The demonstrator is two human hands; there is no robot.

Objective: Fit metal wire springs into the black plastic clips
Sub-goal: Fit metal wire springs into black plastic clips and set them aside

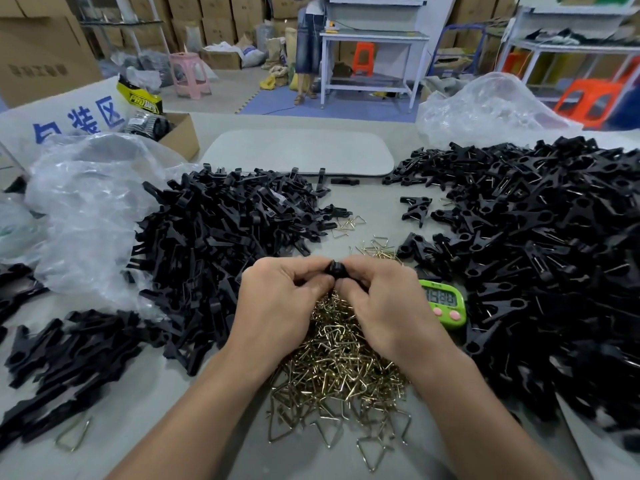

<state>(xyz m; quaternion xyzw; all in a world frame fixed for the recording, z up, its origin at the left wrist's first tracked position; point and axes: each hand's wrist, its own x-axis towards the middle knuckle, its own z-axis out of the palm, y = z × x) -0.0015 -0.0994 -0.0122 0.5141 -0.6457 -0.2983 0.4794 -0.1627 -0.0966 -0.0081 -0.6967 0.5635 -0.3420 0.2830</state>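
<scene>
Beside the springs (pixel 339 368) — green timer (pixel 446 306), clips (pixel 554 271).

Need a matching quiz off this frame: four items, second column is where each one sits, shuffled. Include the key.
Column A
1. wire spring pile
2. green timer
3. black clip
4. clear plastic bag

Column B
a. pinched between the left hand and the right hand
b. crumpled, far left
c. just right of the right hand
d. heaped beneath both wrists

Pairs: 1-d, 2-c, 3-a, 4-b
</scene>
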